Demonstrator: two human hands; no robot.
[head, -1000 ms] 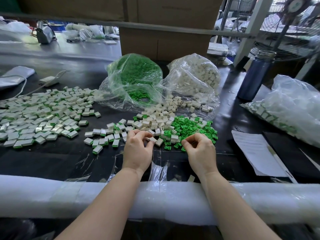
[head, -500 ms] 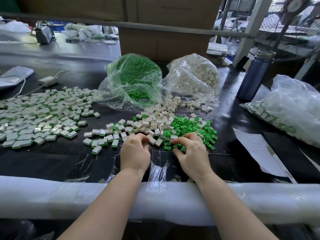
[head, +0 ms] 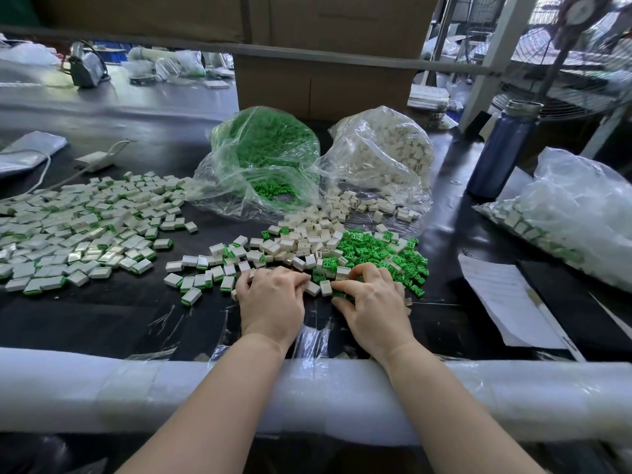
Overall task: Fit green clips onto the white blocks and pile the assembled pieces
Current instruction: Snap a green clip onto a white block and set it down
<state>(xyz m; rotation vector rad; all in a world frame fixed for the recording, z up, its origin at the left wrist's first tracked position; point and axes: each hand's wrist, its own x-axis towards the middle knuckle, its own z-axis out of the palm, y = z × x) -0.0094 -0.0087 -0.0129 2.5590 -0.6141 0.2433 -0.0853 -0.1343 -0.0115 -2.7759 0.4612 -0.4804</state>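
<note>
Loose white blocks (head: pixel 307 241) lie heaped mid-table, with a spread of green clips (head: pixel 379 248) to their right. My left hand (head: pixel 272 302) is palm down at the near edge of the blocks, its fingers curled onto a white block; the grip itself is hidden. My right hand (head: pixel 374 307) pinches a green clip between thumb and forefinger at the near edge of the clips. A small group of assembled pieces (head: pixel 205 268) lies just left of my left hand. The large pile of assembled pieces (head: pixel 78 227) covers the table's left side.
Behind the piles stand an open bag of green clips (head: pixel 263 155) and a bag of white blocks (head: pixel 383 152). A blue bottle (head: pixel 502 152), a bag of pieces (head: pixel 564 213) and a paper sheet (head: pixel 502 295) are on the right. A foam-wrapped rail (head: pixel 136 384) runs along the near edge.
Both hands have dropped from a raised pinch down onto the table. The right hand moved left into the near edge of the green clips, and the left hand settled onto the white blocks.
</note>
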